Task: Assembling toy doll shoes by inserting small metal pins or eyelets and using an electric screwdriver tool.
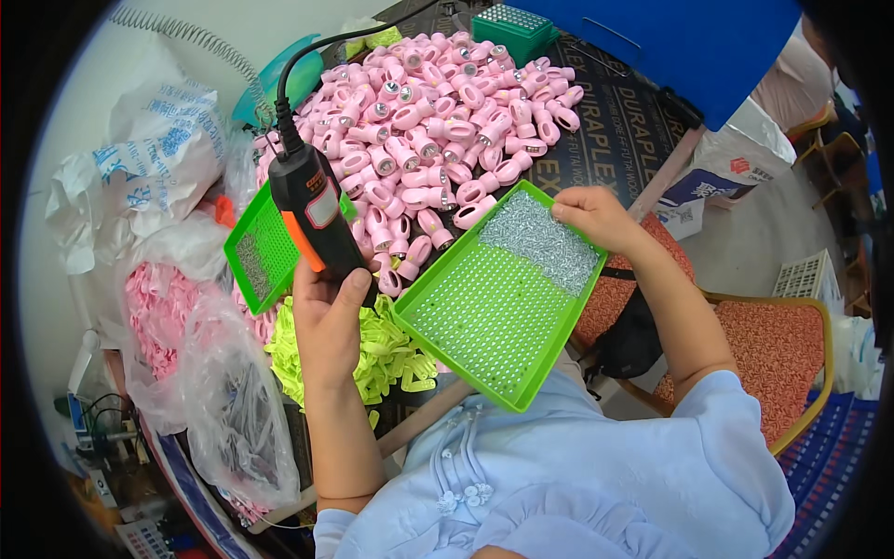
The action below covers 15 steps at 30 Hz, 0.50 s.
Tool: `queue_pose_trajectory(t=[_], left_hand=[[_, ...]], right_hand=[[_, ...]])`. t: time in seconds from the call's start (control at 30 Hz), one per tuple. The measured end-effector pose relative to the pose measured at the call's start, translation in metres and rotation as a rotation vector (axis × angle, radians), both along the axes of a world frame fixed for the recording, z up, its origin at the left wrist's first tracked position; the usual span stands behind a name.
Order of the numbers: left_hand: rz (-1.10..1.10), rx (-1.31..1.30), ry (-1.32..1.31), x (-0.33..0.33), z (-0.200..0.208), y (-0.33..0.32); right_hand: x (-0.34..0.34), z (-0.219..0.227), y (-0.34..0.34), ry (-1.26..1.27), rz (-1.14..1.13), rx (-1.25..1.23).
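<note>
My left hand [326,326] is closed around the lower part of a black electric screwdriver [312,191] with an orange lever, which hangs from a coiled cord. Its tip is hidden. My right hand [601,219] grips the far right rim of a green perforated tray [480,326], thumb over the edge. Small silver screws [540,240] are heaped at that tray's far end, and it tilts over the table's front edge. Behind the tray spreads a big pile of pink plastic housings [419,140], some with shiny metal ends. Yellow-green plastic pieces [396,349] lie beside my left wrist.
Left of the screwdriver sits another green tray [270,224] holding small parts. Clear plastic bags [237,401] and pink pieces [158,307] crowd the left. A dark green box [512,33] and a blue bin [689,47] stand behind. Red-patterned chairs [745,373] are at right.
</note>
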<state>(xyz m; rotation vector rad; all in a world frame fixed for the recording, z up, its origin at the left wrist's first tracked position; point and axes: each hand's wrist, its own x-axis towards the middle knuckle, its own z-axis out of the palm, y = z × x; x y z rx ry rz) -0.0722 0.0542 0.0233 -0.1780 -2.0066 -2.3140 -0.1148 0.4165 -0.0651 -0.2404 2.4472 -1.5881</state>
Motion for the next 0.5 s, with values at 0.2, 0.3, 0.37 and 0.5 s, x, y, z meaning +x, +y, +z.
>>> queue_pose_trajectory(t=[0.2,0.3,0.37,0.5], left_hand=[[-0.015,0.002,-0.003,0.002,0.002,0.001],[-0.009,-0.001,0.018,0.001,-0.001,-0.001],[-0.002,-0.003,0.017,0.0,-0.003,-0.003],[0.005,0.007,0.029,0.0,-0.001,-0.003]], right_hand=[[0.001,0.0,-0.006,0.108,-0.088,-0.013],[0.002,0.002,-0.015,0.214,-0.125,-0.072],[0.0,-0.001,-0.012,0.22,-0.121,-0.038],[-0.01,-0.002,-0.008,0.258,-0.036,-0.01]])
